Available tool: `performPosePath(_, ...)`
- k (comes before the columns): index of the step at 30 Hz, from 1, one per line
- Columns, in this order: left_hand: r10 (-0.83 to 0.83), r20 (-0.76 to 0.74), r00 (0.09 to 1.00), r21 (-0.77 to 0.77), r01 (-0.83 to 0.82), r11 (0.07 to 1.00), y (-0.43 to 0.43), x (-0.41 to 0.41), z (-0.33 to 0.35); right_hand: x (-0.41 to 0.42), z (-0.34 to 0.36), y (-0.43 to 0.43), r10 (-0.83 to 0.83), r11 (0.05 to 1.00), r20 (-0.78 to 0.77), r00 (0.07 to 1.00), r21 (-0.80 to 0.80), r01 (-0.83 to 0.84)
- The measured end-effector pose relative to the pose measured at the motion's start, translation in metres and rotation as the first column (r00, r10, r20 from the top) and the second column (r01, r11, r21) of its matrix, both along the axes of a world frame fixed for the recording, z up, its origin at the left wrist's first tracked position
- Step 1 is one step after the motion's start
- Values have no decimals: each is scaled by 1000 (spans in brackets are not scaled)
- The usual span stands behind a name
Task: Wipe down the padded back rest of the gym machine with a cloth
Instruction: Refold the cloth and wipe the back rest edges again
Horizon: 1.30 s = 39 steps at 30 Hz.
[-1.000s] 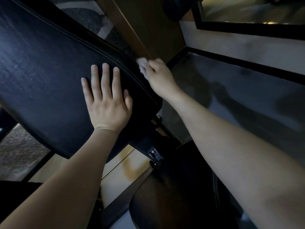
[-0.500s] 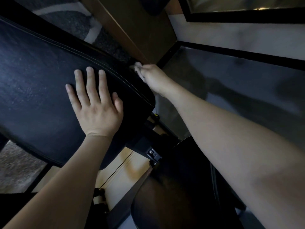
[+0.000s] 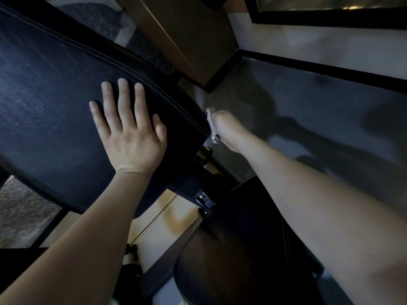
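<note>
Cloth: likely soft, limp. Your right hand clamps it bunched at back rest edge; left hand flat, fingers apart.

left hand flat on the black padded back rest, fingers spread, right hand gripping a small pale cloth against the pad's right edge, dark seat pad below, grey floor behind
</note>
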<state>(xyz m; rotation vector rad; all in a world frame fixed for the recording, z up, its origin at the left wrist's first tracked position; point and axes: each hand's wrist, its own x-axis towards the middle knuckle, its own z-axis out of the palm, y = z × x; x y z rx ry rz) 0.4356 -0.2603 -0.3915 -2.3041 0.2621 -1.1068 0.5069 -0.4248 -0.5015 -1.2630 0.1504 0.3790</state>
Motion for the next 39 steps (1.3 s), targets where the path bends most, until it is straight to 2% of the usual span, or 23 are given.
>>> performPosePath(3, -4, -1, 1000, -3, 4, 1000, 1, -1, 0, -5, 1, 2, -5, 995, -115, 993, 96, 16)
performPosePath(8, -1, 0, 1000, -7, 1, 1000, 0, 0, -1, -18, 0, 10, -15, 996, -100, 995, 81, 23)
performPosePath(12, 2, 13, 1000, -4, -2, 1000, 1, -1, -1, -34, -1, 19, -227, 974, 113, 967, 16, 227)
performPosePath(15, -6, 11, 1000, -4, 6, 1000, 1, -1, -2, -29, 5, 26, -300, 940, 256, 919, -83, 331)
performPosePath(20, -9, 7, 1000, -3, 9, 1000, 0, 0, -2, -38, 1, 32, -344, 920, 301, 889, -81, 384)
performPosePath(24, 8, 8, 1000, -9, -8, 1000, 0, 0, 1, -45, 18, 40, -342, 829, 527, 778, -221, 514)
performPosePath(27, 3, -8, 1000, -12, -3, 1000, -1, -1, 4, -28, 38, 35, -273, 812, 674, 686, -221, 540)
performPosePath(30, -10, -40, 999, -14, 10, 1000, 0, -3, 9, -39, 26, 29, -319, 792, 661, 679, -208, 574)
performPosePath(33, -29, -101, 994, -76, 21, 997, -3, -10, 14, -45, 24, 36, -338, 808, 527, 780, -263, 528)
performPosePath(36, -98, -107, 989, -125, 84, 989, 4, -13, 32, -24, 63, 46, -312, 753, 589, 746, -325, 572)
performPosePath(39, -19, -17, 1000, -111, 17, 994, 21, -1, 57, -10, 77, 46, -232, 757, 720, 654, -288, 586)
